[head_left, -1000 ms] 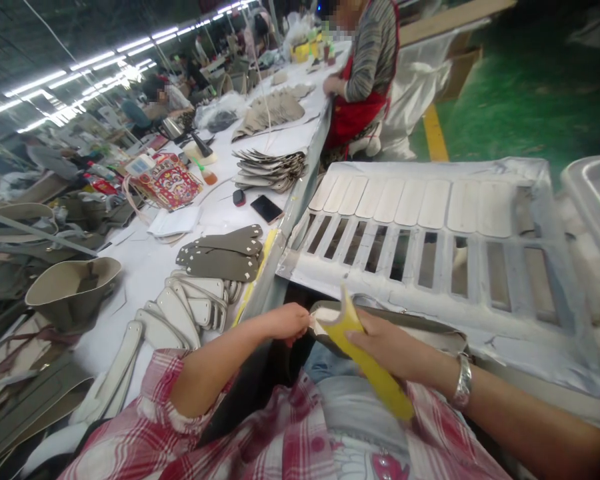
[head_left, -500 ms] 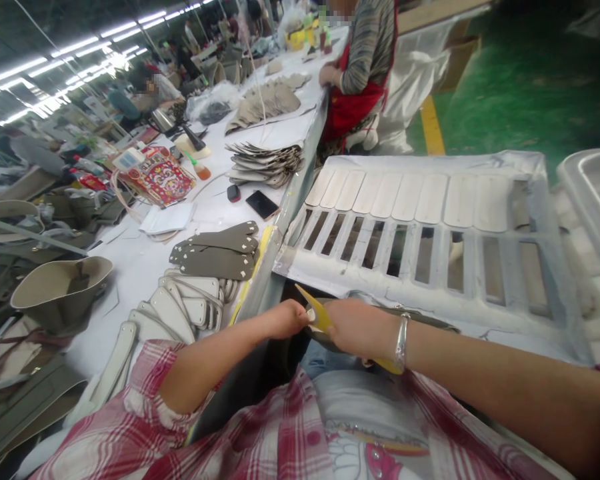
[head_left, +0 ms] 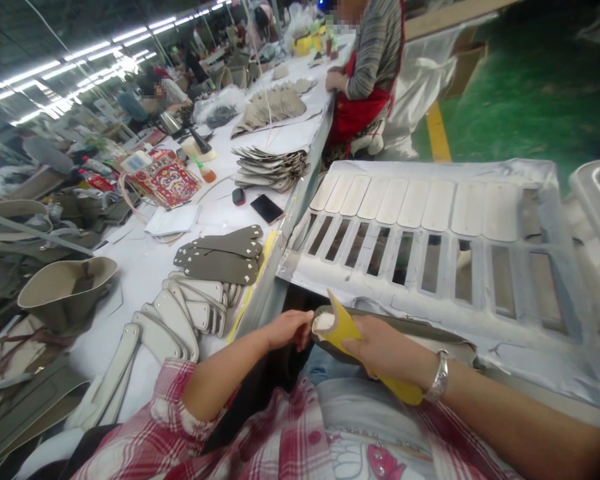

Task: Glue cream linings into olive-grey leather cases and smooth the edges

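Note:
My left hand (head_left: 291, 329) has its fingers curled at the left end of a long olive-grey leather-like piece (head_left: 405, 325) with a pale patch at its end. My right hand (head_left: 387, 347) is closed on a yellow strip (head_left: 344, 327). The strip's near-left end sticks up above the piece, and its other end hangs out below the wrist. Much of the piece is hidden behind my right hand. Both hands are over my lap, at the table's front edge.
Beside me on the right is a slotted white rack (head_left: 370, 270) bearing a row of pale strips (head_left: 413, 201). On the table lie grey handle-shaped pieces (head_left: 163, 330), olive pieces (head_left: 220, 257), a phone (head_left: 267, 209) and stacked pieces (head_left: 270, 167). A co-worker (head_left: 373, 63) sits farther along.
My right hand has moved right, and more of the yellow strip shows. The hands are farther apart, and the pale patch on the olive-grey piece has come into view. The camera has shifted slightly.

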{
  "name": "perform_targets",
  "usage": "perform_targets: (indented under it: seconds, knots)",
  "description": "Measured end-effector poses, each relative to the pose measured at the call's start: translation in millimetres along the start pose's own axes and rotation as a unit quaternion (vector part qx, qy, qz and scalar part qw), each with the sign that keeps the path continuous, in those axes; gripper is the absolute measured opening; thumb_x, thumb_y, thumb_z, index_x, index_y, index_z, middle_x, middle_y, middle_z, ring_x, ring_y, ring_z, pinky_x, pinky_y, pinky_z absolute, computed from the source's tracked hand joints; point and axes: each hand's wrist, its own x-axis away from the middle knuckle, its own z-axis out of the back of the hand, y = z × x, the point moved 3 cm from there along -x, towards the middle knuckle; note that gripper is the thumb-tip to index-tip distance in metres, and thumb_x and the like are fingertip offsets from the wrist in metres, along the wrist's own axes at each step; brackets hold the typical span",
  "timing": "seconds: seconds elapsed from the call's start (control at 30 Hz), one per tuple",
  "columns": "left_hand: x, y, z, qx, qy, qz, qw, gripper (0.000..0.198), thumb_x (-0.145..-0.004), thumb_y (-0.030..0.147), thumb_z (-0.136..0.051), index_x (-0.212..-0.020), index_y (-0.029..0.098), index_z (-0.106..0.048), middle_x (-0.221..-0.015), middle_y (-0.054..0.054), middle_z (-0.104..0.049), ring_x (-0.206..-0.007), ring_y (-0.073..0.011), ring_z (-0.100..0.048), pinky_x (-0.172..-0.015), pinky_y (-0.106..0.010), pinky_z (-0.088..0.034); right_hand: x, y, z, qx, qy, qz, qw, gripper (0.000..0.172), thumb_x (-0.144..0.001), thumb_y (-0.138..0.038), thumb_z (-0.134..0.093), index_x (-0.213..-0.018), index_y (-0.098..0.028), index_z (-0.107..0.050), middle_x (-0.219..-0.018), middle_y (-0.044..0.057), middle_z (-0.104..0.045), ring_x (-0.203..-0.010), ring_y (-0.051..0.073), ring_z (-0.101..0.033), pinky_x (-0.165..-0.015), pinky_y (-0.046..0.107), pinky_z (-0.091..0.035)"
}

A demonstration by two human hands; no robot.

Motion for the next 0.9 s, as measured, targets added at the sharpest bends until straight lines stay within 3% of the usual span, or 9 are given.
perform_targets:
  seconds: [0.1,0.2,0.33,0.4,0.47,0.6,0.8,0.9]
  knots:
    - [-4.7,-18.3,-7.0,0.101,0.015,-0.03,0.994,0.046,-0.074,0.061,-0.043,-0.059,0.02,-0.03,-0.042,0.006,-0.032,-0.04,-0.0104,-0.043,-0.044,-0.023,-0.039,-4.1,8.3,-0.8,-0.053,-0.006,0.006,0.999,0.015,-0.078,-0.018,-0.042,-0.087,-0.015,-0.053,-0.059,0.0,-0.056,-0.04,0.012,-0.055,-0.038,0.019,-0.039]
    - [-11.6,-33.1,-14.6,0.158,0.04,-0.051,0.985,0.051,-0.072,0.065,-0.048,-0.064,0.02,-0.026,-0.048,0.009,-0.026,-0.037,-0.0059,-0.034,-0.038,-0.017,-0.03,-8.7,13.6,-0.4,-0.073,-0.011,0.0,0.997,0.015,-0.078,-0.019,-0.044,-0.088,-0.013,-0.053,-0.062,0.002,-0.058,-0.04,0.012,-0.054,-0.037,0.019,-0.04]
    - [-12.3,-35.7,-13.8,0.164,0.05,-0.053,0.984,0.052,-0.07,0.068,-0.052,-0.07,0.02,-0.029,-0.048,0.011,-0.033,-0.032,-0.0045,-0.031,-0.032,-0.014,-0.024,-10.8,9.6,3.1,-0.076,-0.032,-0.014,0.996,0.016,-0.08,-0.019,-0.043,-0.09,-0.012,-0.053,-0.06,0.002,-0.058,-0.04,0.012,-0.054,-0.038,0.019,-0.04]
    - [-5.5,-28.6,-7.9,0.113,0.047,-0.039,0.992,0.049,-0.072,0.063,-0.056,-0.072,0.019,-0.035,-0.046,0.009,-0.042,-0.031,-0.0068,-0.039,-0.031,-0.015,-0.027,-9.2,3.1,7.0,-0.057,-0.036,-0.019,0.998,0.017,-0.08,-0.018,-0.042,-0.092,-0.013,-0.053,-0.064,0.002,-0.059,-0.04,0.012,-0.054,-0.038,0.02,-0.04]
    - [4.1,-17.8,-1.4,-0.007,0.04,-0.007,0.999,0.045,-0.075,0.06,-0.055,-0.073,0.018,-0.04,-0.047,0.006,-0.048,-0.034,-0.009,-0.045,-0.032,-0.016,-0.029,-7.3,-3.9,11.6,-0.026,-0.033,-0.021,0.999,0.02,-0.08,-0.017,-0.043,-0.097,-0.013,-0.053,-0.069,0.003,-0.06,-0.04,0.011,-0.054,-0.038,0.02,-0.039]
    - [17.6,6.5,4.0,-0.227,0.007,0.052,0.973,0.046,-0.084,0.06,-0.034,-0.069,0.017,-0.043,-0.046,0.005,-0.044,-0.035,-0.0093,-0.043,-0.034,-0.018,-0.029,-7.1,-14.5,17.0,0.028,-0.038,-0.015,0.999,0.024,-0.083,-0.02,-0.042,-0.101,-0.012,-0.055,-0.073,0.005,-0.062,-0.042,0.011,-0.053,-0.039,0.02,-0.037]
    - [13.7,27.2,-2.1,-0.387,0.038,-0.034,0.921,0.04,-0.087,0.042,-0.037,-0.056,0.016,-0.039,-0.049,0.004,-0.036,-0.046,-0.0073,-0.033,-0.045,-0.021,-0.022,-10.0,-33.3,21.8,0.202,0.015,0.056,0.978,0.02,-0.077,-0.013,-0.045,-0.089,-0.011,-0.061,-0.088,0.012,-0.065,-0.077,0.021,-0.061,-0.065,0.026,-0.042]
    - [11.1,23.0,-6.3,-0.361,0.041,-0.027,0.931,0.039,-0.087,0.04,-0.035,-0.056,0.016,-0.039,-0.05,0.004,-0.035,-0.048,-0.0078,-0.031,-0.047,-0.021,-0.021,-9.3,-36.5,21.0,0.234,0.019,0.041,0.971,0.021,-0.077,-0.016,-0.045,-0.089,-0.011,-0.061,-0.089,0.014,-0.066,-0.08,0.024,-0.061,-0.065,0.029,-0.041]
